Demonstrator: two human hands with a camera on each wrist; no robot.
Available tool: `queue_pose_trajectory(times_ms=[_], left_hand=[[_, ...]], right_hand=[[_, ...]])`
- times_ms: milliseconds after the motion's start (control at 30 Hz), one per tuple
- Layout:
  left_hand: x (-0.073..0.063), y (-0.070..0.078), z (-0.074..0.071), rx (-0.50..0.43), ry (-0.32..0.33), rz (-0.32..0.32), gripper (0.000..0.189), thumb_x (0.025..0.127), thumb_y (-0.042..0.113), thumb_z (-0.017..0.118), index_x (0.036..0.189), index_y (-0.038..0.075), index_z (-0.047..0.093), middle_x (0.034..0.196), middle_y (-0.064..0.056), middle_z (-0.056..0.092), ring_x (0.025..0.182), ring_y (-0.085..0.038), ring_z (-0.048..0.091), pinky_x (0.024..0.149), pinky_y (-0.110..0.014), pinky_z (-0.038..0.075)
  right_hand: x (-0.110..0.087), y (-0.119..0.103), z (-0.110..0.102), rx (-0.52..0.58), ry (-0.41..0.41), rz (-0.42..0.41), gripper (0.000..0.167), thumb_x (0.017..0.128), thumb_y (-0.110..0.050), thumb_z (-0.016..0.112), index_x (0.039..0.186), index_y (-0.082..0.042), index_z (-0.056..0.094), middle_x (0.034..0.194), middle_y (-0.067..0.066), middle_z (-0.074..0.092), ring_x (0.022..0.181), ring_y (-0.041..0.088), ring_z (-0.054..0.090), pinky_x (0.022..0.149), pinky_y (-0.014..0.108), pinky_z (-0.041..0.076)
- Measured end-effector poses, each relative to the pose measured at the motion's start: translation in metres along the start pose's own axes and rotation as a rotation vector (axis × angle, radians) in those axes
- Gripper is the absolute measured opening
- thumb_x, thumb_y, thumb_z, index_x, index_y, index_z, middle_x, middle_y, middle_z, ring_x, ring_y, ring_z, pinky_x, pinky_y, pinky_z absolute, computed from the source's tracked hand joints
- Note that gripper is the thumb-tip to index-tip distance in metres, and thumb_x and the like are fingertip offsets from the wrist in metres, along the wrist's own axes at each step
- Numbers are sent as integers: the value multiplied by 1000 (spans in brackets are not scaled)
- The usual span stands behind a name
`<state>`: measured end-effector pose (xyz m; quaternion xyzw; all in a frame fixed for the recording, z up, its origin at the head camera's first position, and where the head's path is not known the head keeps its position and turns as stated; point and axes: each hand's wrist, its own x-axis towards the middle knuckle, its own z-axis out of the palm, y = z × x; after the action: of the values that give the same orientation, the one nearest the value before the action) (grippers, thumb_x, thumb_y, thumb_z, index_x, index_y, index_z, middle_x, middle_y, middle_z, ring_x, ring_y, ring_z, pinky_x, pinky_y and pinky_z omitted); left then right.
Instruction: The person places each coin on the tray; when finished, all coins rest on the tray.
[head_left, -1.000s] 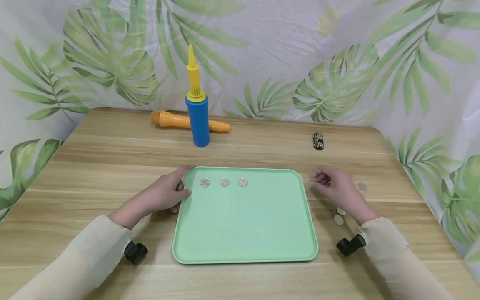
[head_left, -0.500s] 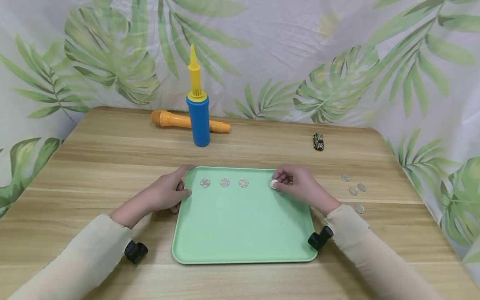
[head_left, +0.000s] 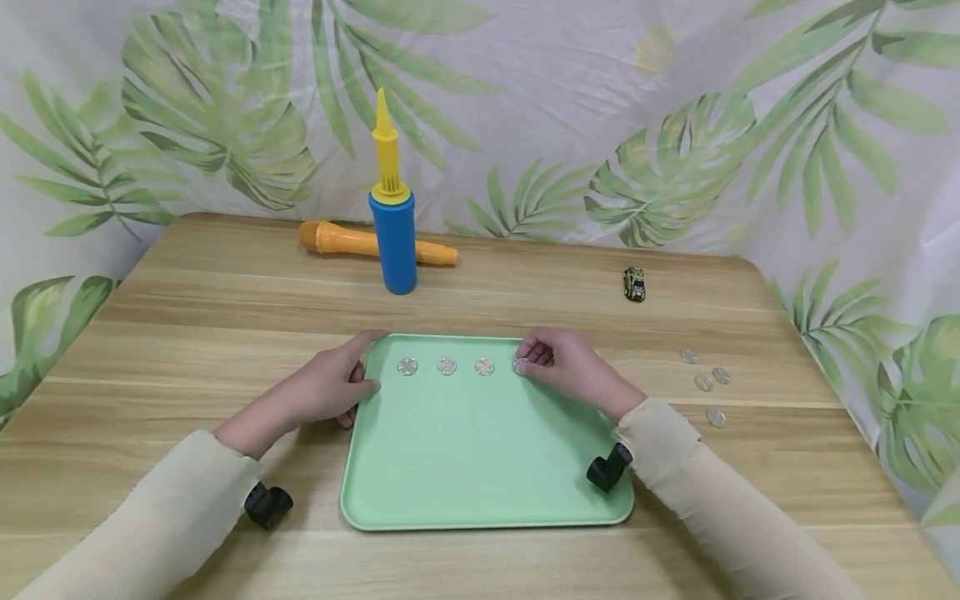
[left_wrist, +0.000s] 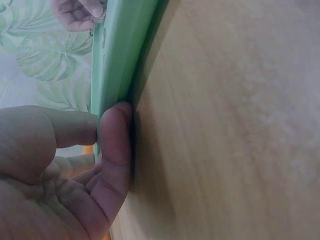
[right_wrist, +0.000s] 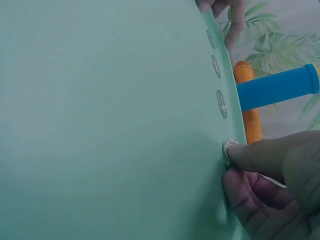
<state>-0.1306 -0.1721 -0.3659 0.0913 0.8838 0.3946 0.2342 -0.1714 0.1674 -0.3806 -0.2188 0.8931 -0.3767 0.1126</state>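
A light green tray (head_left: pixel 483 450) lies on the table, with three silver coins in a row along its far side: a left coin (head_left: pixel 407 367), a middle coin (head_left: pixel 447 367) and a right coin (head_left: pixel 484 367). My left hand (head_left: pixel 330 383) grips the tray's left rim near the far corner. In the left wrist view its thumb is on the rim and a finger (left_wrist: pixel 116 145) curls against the tray's outer side. Over the far right part of the tray, my right hand (head_left: pixel 566 367) pinches another coin (right_wrist: pixel 230 149) between thumb and fingers, in line with the row.
Several loose coins (head_left: pixel 703 382) lie on the table right of the tray. Behind it stand a blue and yellow hand pump (head_left: pixel 395 242) and an orange toy microphone (head_left: pixel 341 239) lying down. A small toy car (head_left: pixel 634 284) sits at the back right.
My right hand has moved left from the table beside the tray to over its far side, carrying the coin up to the row. My left hand has kept its hold on the rim.
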Motion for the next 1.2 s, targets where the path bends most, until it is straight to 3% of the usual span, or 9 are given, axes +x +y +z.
queue_pose_trajectory(times_ms=[1000, 1200], left_hand=[[1, 1, 0, 10, 4, -8, 71, 105, 6, 56, 166, 8, 19, 77, -11, 57, 58, -19, 61, 57, -32, 57], [0, 0, 0, 15, 7, 1, 70, 105, 6, 56, 165, 7, 21, 78, -11, 58, 58, -19, 62, 57, -31, 57]], right_hand=[[2, -6, 2, -54, -32, 39, 12, 98, -8, 72, 107, 0, 72, 100, 11, 73, 91, 18, 66, 83, 27, 56], [-6, -5, -9, -66, -44, 42, 17, 102, -15, 67, 113, -2, 71, 103, 9, 73, 96, 19, 66, 90, 35, 57]])
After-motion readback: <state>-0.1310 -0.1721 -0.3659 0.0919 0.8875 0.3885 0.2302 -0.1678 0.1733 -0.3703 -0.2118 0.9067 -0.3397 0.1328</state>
